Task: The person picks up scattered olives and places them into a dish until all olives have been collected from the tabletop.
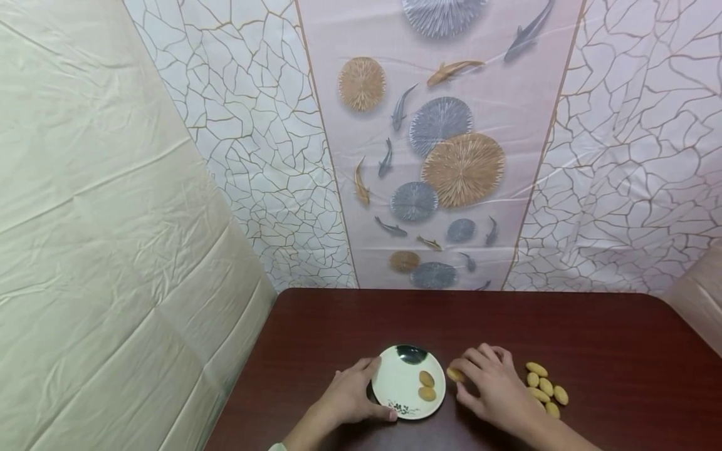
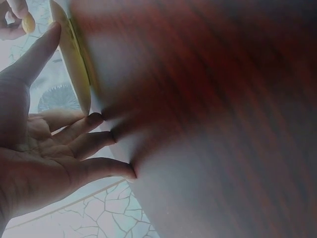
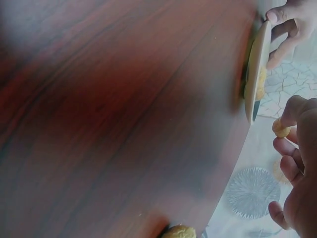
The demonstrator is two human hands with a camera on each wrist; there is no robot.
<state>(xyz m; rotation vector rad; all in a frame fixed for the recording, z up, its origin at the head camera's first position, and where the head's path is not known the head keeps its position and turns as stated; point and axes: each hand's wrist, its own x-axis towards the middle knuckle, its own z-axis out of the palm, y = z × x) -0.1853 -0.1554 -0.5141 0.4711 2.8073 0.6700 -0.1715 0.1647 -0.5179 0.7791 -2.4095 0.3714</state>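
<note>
A round cream plate with a dark green patch and a small plant print lies on the table. Two small yellow-brown oval pieces rest on its right side. My left hand holds the plate's left rim between thumb and fingers; in the left wrist view, other fingertips touch the tabletop. Just right of the plate, my right hand pinches another oval piece between thumb and fingertips, above the table. What exactly these pieces are, I cannot tell.
Several similar oval pieces lie in a loose group right of my right hand. The dark red-brown table ends at a patterned cloth backdrop. A pale cloth wall stands along the left.
</note>
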